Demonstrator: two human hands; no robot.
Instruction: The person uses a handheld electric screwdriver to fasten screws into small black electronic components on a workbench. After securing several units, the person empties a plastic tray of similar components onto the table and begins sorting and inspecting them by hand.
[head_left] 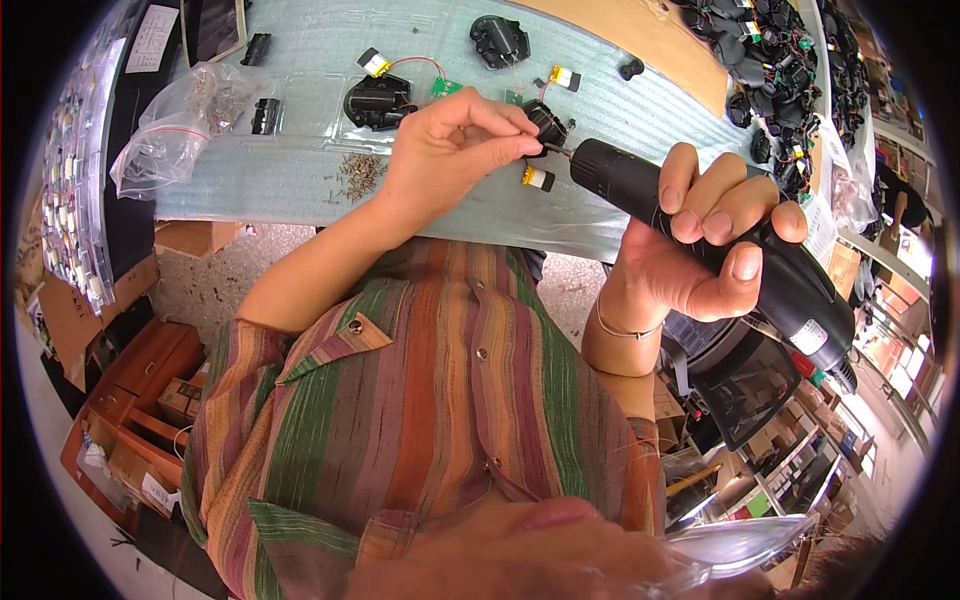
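My right hand (700,230) is wrapped round a black electric screwdriver (625,180), whose bit points left. At the bit's tip, my left hand (450,150) has thumb and forefinger pinched together; what lies between them is too small to make out. Just behind those fingertips sits a black plastic housing (545,120), partly hidden, with a battery (565,78) and a green circuit board (514,97) near it. A pile of small screws (360,176) lies left of my left wrist. Another battery (538,178) rests below the housing.
More black housings (378,102) (500,42) lie on the foam-covered table (300,200), one wired to a green board (445,89) and battery (374,62). A clear plastic bag (175,140) is at the left. Many black parts (760,60) heap at the far right beside cardboard (640,40).
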